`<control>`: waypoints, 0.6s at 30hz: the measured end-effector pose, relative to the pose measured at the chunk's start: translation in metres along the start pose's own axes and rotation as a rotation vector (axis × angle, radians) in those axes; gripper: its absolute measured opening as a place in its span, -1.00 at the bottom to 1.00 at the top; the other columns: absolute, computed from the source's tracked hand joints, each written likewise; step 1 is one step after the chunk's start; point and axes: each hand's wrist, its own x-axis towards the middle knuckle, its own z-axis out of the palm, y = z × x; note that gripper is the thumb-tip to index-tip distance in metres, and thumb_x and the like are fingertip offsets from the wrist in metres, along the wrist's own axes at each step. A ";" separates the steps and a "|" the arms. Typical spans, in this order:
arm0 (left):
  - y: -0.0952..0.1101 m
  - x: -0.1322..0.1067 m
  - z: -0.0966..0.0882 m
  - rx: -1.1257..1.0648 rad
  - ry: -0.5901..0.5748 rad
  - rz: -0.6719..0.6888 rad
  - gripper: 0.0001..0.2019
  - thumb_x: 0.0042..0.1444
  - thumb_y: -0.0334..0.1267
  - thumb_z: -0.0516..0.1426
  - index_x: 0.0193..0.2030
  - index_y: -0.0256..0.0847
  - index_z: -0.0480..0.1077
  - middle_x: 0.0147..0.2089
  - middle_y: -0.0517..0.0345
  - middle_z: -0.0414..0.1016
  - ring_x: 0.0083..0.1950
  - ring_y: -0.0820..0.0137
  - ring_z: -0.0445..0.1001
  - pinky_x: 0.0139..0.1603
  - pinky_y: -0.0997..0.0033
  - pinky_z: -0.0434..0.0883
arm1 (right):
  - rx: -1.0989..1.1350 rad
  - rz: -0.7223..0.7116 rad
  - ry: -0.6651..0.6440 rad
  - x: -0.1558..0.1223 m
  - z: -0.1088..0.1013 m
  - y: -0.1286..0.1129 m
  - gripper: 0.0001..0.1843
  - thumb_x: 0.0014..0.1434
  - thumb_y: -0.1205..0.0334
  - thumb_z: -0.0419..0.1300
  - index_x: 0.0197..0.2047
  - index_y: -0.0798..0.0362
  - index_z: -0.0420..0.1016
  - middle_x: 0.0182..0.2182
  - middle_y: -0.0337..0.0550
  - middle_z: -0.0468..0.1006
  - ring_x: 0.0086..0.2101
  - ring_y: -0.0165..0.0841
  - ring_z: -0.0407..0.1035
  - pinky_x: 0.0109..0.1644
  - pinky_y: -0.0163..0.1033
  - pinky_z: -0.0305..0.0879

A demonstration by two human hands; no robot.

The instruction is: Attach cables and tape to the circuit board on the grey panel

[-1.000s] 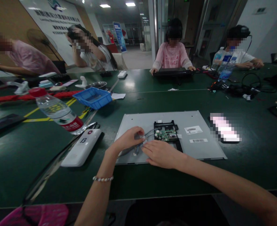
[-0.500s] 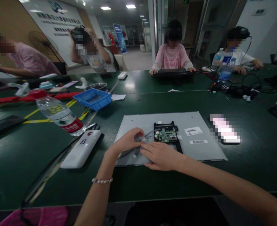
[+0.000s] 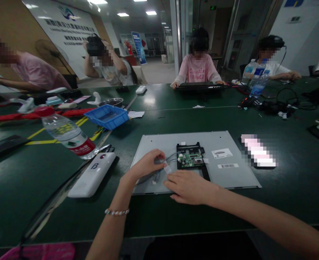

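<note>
A flat grey metal panel [image 3: 155, 144] lies on the table in front of me, with a green circuit board [image 3: 189, 160] in a black frame [image 3: 206, 173] on it. Thin grey cables [image 3: 148, 177] run from the board to the left, under my hands. Above them, my left hand [image 3: 150, 164] pinches the upper end of a small translucent strip of tape [image 3: 167, 167]. The strip's lower end meets the fingertips of my right hand [image 3: 189, 186], whose fingers are bent together low over the panel. Exactly how the right fingers grip it is partly hidden.
Left of the panel lie a white power bank [image 3: 93, 175] and a tilted water bottle [image 3: 70, 135]. A blue tray [image 3: 108, 117] stands behind them. To the right is a blurred phone [image 3: 259, 151]. Several people sit around the table, one at a dark flat device [image 3: 200, 86].
My hands have drawn slightly apart, the right one a little lower, so the translucent strip between them now shows more. The whole view has shifted slightly.
</note>
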 end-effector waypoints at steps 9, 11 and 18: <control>0.009 -0.004 -0.005 0.055 -0.027 0.019 -0.71 -0.02 -0.10 0.18 -0.17 -0.15 0.33 -0.17 0.13 0.35 -0.11 0.30 0.33 -0.08 0.30 0.30 | 0.144 0.194 0.152 -0.035 -0.030 0.038 -0.63 0.25 0.26 0.00 0.13 0.03 0.28 0.03 -0.09 0.43 0.00 -0.29 0.31 0.07 -0.11 0.24; 0.011 -0.005 -0.005 0.080 -0.017 0.021 -0.70 -0.01 -0.07 0.17 -0.16 -0.15 0.33 -0.15 0.12 0.33 -0.10 0.29 0.32 -0.07 0.29 0.31 | 0.188 0.336 0.237 -0.048 -0.035 0.061 -0.65 0.24 0.25 0.02 0.09 -0.02 0.33 -0.01 -0.14 0.47 -0.03 -0.30 0.33 0.06 -0.10 0.26; 0.006 -0.002 -0.004 0.127 0.208 -0.038 -0.68 0.17 -0.04 0.02 -0.04 -0.17 0.29 -0.06 0.05 0.28 -0.08 0.29 0.33 0.00 0.24 0.29 | 0.405 0.649 0.354 -0.094 -0.027 0.108 -0.73 0.16 0.28 0.08 -0.07 0.00 0.47 -0.11 -0.11 0.52 -0.14 -0.29 0.41 -0.06 -0.13 0.35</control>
